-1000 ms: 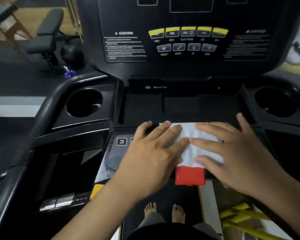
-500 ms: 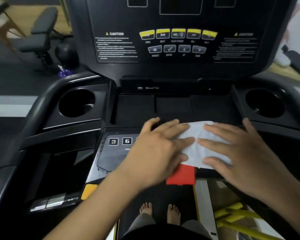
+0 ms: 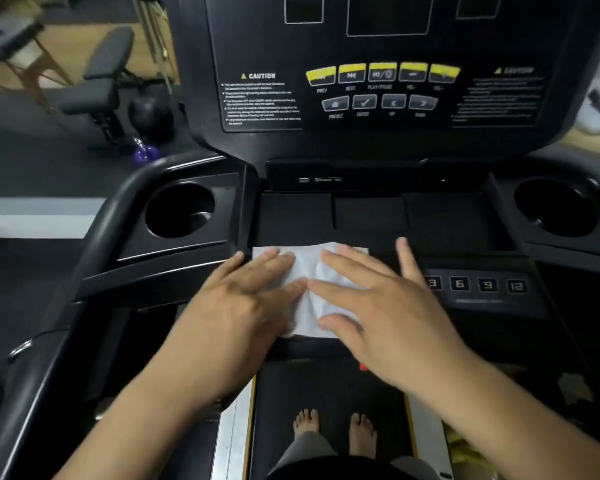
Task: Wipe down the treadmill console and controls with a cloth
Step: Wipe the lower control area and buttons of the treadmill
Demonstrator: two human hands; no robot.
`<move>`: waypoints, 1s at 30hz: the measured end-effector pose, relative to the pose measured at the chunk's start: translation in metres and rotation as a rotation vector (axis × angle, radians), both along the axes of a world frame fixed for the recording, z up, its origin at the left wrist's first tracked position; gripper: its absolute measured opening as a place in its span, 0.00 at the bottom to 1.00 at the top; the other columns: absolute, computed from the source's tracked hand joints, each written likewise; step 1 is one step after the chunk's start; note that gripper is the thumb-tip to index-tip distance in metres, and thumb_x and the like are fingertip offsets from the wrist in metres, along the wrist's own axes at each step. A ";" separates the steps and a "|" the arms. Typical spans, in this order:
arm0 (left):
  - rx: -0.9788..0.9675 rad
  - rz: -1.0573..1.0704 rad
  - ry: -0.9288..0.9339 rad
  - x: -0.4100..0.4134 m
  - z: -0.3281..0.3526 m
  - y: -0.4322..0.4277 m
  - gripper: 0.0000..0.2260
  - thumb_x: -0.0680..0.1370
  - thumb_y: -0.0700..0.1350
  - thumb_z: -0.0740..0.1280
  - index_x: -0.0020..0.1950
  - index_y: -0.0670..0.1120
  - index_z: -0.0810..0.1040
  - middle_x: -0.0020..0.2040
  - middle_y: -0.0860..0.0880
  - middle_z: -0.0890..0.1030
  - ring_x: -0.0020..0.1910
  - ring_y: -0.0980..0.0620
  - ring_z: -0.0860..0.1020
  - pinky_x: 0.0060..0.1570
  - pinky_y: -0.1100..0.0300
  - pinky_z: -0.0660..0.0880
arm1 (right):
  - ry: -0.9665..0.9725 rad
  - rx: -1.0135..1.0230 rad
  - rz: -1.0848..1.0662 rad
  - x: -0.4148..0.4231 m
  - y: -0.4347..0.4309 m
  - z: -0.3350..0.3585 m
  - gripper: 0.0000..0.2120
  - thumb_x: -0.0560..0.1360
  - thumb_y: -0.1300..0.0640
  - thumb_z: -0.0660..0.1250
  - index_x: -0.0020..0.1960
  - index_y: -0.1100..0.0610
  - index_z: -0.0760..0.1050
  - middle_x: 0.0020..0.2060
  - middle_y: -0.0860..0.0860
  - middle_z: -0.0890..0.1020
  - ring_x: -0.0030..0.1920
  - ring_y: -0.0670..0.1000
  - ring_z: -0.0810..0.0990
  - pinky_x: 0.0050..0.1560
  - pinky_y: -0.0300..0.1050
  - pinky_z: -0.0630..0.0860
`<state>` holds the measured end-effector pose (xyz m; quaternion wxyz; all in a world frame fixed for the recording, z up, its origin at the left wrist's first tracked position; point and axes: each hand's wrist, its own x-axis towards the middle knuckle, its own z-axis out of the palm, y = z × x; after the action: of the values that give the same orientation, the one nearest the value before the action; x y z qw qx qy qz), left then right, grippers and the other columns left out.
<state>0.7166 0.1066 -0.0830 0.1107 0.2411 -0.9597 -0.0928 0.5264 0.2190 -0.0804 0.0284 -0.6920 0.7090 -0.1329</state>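
Dim, flat indoor light on my feed. Black console [image 3: 378, 98] swallowed detail; small print unreadable. Both hands [image 3: 243, 313] motion-smeared. Wide-angle bending at edges; background bench [image 3: 101, 81] soft, out of focus.

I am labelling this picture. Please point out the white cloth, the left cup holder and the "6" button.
white cloth [image 3: 307, 268], head view, on its wrinkled middle.
left cup holder [image 3: 179, 209], head view, inside the round well.
"6" button [image 3: 459, 284], head view, on the digit.
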 end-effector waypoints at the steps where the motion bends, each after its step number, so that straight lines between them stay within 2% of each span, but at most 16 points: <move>1: -0.024 -0.020 0.011 -0.018 -0.001 0.008 0.19 0.74 0.51 0.65 0.65 0.53 0.80 0.70 0.47 0.76 0.71 0.49 0.72 0.69 0.43 0.69 | -0.010 0.014 -0.040 -0.014 0.012 0.001 0.21 0.72 0.42 0.63 0.64 0.42 0.77 0.69 0.45 0.74 0.73 0.45 0.66 0.68 0.74 0.58; 4: -0.072 -0.101 -0.006 -0.080 -0.005 0.035 0.19 0.74 0.49 0.61 0.64 0.52 0.80 0.68 0.45 0.77 0.68 0.46 0.75 0.69 0.40 0.65 | -0.026 0.075 -0.183 -0.060 0.051 0.004 0.21 0.74 0.39 0.59 0.65 0.41 0.76 0.71 0.43 0.71 0.73 0.40 0.61 0.72 0.68 0.51; 5: -0.071 -0.139 -0.010 -0.102 -0.004 0.044 0.19 0.74 0.49 0.62 0.65 0.52 0.79 0.69 0.45 0.76 0.69 0.45 0.74 0.70 0.39 0.63 | -0.017 0.099 -0.240 -0.074 0.064 0.007 0.21 0.74 0.39 0.59 0.65 0.40 0.75 0.71 0.42 0.70 0.72 0.37 0.59 0.72 0.66 0.50; 7: -0.045 -0.229 -0.023 -0.143 0.002 0.060 0.21 0.76 0.49 0.67 0.69 0.53 0.75 0.74 0.45 0.71 0.73 0.46 0.69 0.74 0.38 0.54 | -0.005 0.151 -0.354 -0.102 0.089 0.013 0.19 0.76 0.41 0.63 0.67 0.39 0.73 0.72 0.39 0.67 0.71 0.33 0.56 0.73 0.64 0.49; 10: -0.043 -0.322 -0.128 -0.186 0.010 0.078 0.24 0.80 0.50 0.63 0.76 0.55 0.64 0.80 0.47 0.59 0.79 0.47 0.55 0.75 0.39 0.41 | -0.034 0.164 -0.450 -0.129 0.124 0.015 0.24 0.74 0.48 0.70 0.69 0.38 0.71 0.70 0.36 0.67 0.70 0.38 0.65 0.73 0.62 0.50; 13: -0.121 -0.356 -0.181 -0.191 0.007 0.096 0.24 0.82 0.48 0.61 0.78 0.53 0.61 0.81 0.46 0.55 0.80 0.47 0.51 0.74 0.40 0.37 | -0.067 0.114 -0.449 -0.126 0.147 0.004 0.20 0.79 0.48 0.64 0.70 0.39 0.70 0.68 0.37 0.68 0.72 0.36 0.59 0.75 0.56 0.46; 15: -0.133 -0.339 -0.172 -0.187 0.004 0.100 0.24 0.81 0.48 0.62 0.77 0.51 0.64 0.81 0.46 0.56 0.80 0.47 0.53 0.74 0.40 0.38 | -0.145 0.059 -0.467 -0.120 0.148 -0.001 0.17 0.80 0.49 0.62 0.69 0.41 0.71 0.68 0.38 0.67 0.70 0.35 0.61 0.74 0.55 0.48; 17: -0.155 -0.307 -0.120 -0.191 0.009 0.098 0.23 0.79 0.48 0.64 0.74 0.49 0.69 0.78 0.46 0.63 0.78 0.48 0.60 0.75 0.40 0.40 | -0.189 0.020 -0.481 -0.120 0.134 0.004 0.18 0.80 0.52 0.65 0.69 0.42 0.71 0.68 0.37 0.64 0.67 0.37 0.65 0.74 0.51 0.47; 20: -0.144 -0.255 -0.095 -0.201 0.013 0.088 0.22 0.76 0.49 0.68 0.70 0.48 0.74 0.73 0.45 0.72 0.73 0.47 0.69 0.75 0.41 0.46 | -0.206 0.033 -0.528 -0.126 0.114 0.009 0.22 0.79 0.53 0.65 0.71 0.43 0.68 0.67 0.34 0.59 0.67 0.32 0.53 0.73 0.44 0.42; 22: -0.132 -0.254 -0.092 -0.193 0.011 0.084 0.23 0.72 0.49 0.71 0.67 0.48 0.78 0.69 0.44 0.76 0.69 0.46 0.74 0.74 0.40 0.54 | -0.193 0.025 -0.518 -0.123 0.116 0.007 0.21 0.78 0.51 0.65 0.70 0.42 0.70 0.69 0.34 0.59 0.70 0.41 0.51 0.73 0.47 0.46; 24: -0.143 -0.292 -0.080 -0.173 0.006 0.091 0.23 0.70 0.49 0.74 0.65 0.48 0.80 0.68 0.43 0.77 0.67 0.45 0.76 0.72 0.39 0.59 | -0.197 0.011 -0.472 -0.114 0.133 0.002 0.19 0.77 0.51 0.68 0.67 0.43 0.75 0.71 0.36 0.60 0.69 0.43 0.53 0.71 0.48 0.51; 26: -0.146 -0.321 -0.079 -0.156 0.000 0.102 0.24 0.69 0.51 0.76 0.64 0.48 0.80 0.68 0.41 0.77 0.67 0.44 0.76 0.71 0.37 0.61 | -0.222 0.056 -0.443 -0.112 0.149 -0.001 0.16 0.78 0.47 0.66 0.65 0.42 0.76 0.73 0.36 0.60 0.69 0.38 0.52 0.71 0.49 0.51; 28: -0.161 -0.334 -0.099 -0.157 -0.003 0.108 0.27 0.68 0.54 0.76 0.65 0.48 0.79 0.69 0.41 0.76 0.68 0.43 0.75 0.72 0.36 0.62 | -0.222 0.085 -0.426 -0.117 0.147 0.002 0.17 0.77 0.43 0.62 0.65 0.41 0.76 0.74 0.35 0.59 0.71 0.39 0.59 0.75 0.49 0.51; 30: -0.169 -0.330 -0.053 -0.171 0.000 0.104 0.28 0.70 0.58 0.75 0.66 0.47 0.79 0.69 0.42 0.76 0.69 0.44 0.74 0.72 0.35 0.61 | -0.290 0.065 -0.445 -0.126 0.133 0.007 0.16 0.77 0.47 0.66 0.65 0.42 0.76 0.72 0.33 0.60 0.71 0.40 0.65 0.77 0.47 0.50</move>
<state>0.5460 0.2108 -0.0830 0.0883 0.0724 -0.9932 -0.0224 0.4002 0.3519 -0.0734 0.1219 -0.4917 0.8361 -0.2107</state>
